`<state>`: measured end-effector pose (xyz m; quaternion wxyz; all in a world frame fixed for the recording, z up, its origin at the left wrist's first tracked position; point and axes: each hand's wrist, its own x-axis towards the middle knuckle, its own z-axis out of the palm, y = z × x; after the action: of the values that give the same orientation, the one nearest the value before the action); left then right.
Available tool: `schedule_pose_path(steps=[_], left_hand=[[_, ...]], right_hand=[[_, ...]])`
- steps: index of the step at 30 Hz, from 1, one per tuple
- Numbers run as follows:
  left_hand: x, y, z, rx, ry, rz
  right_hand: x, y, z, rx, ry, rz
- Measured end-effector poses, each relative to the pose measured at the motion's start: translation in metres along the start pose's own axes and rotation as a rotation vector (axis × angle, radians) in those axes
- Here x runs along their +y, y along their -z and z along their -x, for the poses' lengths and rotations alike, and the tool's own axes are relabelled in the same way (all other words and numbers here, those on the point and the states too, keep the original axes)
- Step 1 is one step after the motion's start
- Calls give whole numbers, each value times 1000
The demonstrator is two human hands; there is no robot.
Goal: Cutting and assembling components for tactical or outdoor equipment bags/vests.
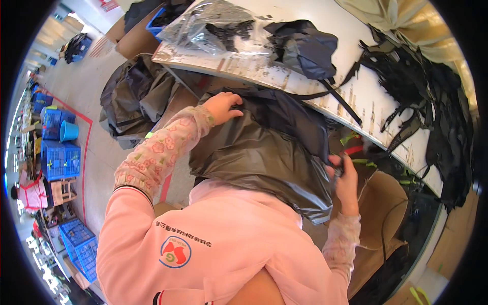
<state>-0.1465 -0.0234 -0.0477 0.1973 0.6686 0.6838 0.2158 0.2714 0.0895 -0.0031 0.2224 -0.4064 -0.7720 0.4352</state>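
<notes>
Across my lap lies a large piece of shiny dark fabric [249, 150], olive-brown on the near side and navy on the far side. Its far part reaches the table's edge. My left hand [223, 108] is closed on the fabric's upper left edge, with fingers curled over a fold. At the fabric's right end, my right hand [346, 180] is closed around a small dark object. That object is partly hidden by the fingers and too blurred to name. A black strap [339, 99] hangs over the table's edge just beyond the fabric.
On the worn white table [244, 66] lie a clear plastic bag [203, 28], a folded navy fabric bundle [305, 48] and a heap of black straps [412, 86]. More dark fabric [137, 96] is piled at left. A cardboard box [381, 208] stands at right; blue crates [61, 157] line the floor.
</notes>
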Motion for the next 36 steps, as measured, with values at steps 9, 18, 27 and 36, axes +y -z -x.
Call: schedule_pose_path(steps=[9, 18, 27, 36], left_hand=[[-9, -9, -14, -32, 72, 204], [-1, 23, 3, -121, 153, 873], [-6, 24, -3, -82, 261, 981], [-21, 23, 10, -299, 387, 999]], right_hand=[[46, -38, -31, 87, -39, 143], [37, 39, -36, 139, -338, -328], [32, 29, -53, 189, -250, -252], [50, -12, -71, -56, -88, 235]])
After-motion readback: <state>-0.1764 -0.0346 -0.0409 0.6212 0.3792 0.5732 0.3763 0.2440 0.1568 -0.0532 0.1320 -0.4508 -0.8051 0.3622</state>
